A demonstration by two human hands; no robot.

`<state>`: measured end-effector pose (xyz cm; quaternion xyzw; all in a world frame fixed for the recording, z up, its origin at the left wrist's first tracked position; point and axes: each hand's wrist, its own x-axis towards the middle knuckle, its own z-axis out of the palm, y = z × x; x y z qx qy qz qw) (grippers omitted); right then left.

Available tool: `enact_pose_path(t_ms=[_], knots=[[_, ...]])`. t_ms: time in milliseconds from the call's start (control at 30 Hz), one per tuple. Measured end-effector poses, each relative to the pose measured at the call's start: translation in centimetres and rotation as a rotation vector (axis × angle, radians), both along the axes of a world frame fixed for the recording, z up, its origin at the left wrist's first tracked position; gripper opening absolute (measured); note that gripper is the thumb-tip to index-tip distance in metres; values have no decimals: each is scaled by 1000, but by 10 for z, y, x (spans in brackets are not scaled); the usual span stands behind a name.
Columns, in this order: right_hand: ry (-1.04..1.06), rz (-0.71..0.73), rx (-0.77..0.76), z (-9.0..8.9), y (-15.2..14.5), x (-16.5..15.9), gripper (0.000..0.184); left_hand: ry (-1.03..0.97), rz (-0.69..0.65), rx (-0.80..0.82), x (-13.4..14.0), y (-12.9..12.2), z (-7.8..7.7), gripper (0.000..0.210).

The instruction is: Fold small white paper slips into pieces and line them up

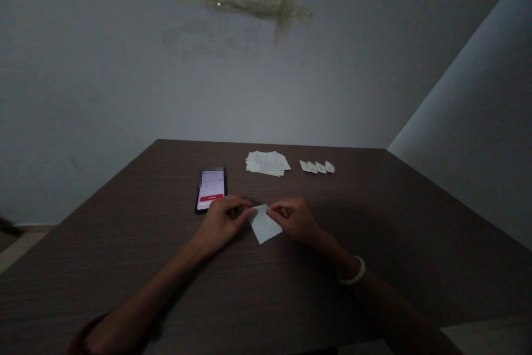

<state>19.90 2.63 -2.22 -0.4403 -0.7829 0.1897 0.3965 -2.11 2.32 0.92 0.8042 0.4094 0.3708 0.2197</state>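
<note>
Between my two hands is a small sheet of paper (266, 227) with lines of writing on it, its lower corner pointing toward me. My left hand (222, 219) pinches its upper left edge between thumb and fingers. On the upper right edge, the thumb and fingers of my right hand (295, 219) are closed in the same way. A white beaded bracelet (358, 271) circles my right wrist. Just beyond my left hand lies a phone (211, 186) with its screen lit, its lower part close to my knuckles.
A loose stack of white papers (268, 162) lies toward the back of the dark brown table (124, 222). To its right, several small folded paper pieces (317, 167) sit in a row. A grey wall (124, 78) with taped marks stands behind the table.
</note>
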Motion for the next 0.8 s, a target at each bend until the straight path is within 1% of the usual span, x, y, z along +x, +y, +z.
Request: enact_pose_path(t_ms=[67, 133, 233, 333, 500, 633, 800], knots=[[-108, 47, 133, 10, -5, -1, 14, -42, -42, 178, 0, -1, 1, 18], [-184, 87, 213, 18, -9, -4, 13, -44, -101, 315, -1, -2, 2, 16], [-243, 132, 254, 24, -13, -8, 13, -5, -162, 403, -2, -3, 2, 11], [-228, 122, 265, 24, -15, -11, 12, 4, -182, 406, -2, -4, 3, 9], [-14, 100, 302, 23, -16, -17, 6, -29, -172, 384, 5, -8, 6, 7], [85, 95, 263, 25, -17, -20, 5, -45, -147, 358, 9, -13, 7, 8], [100, 32, 205, 24, -18, -16, 5, -58, -91, 335, 8, -15, 10, 10]])
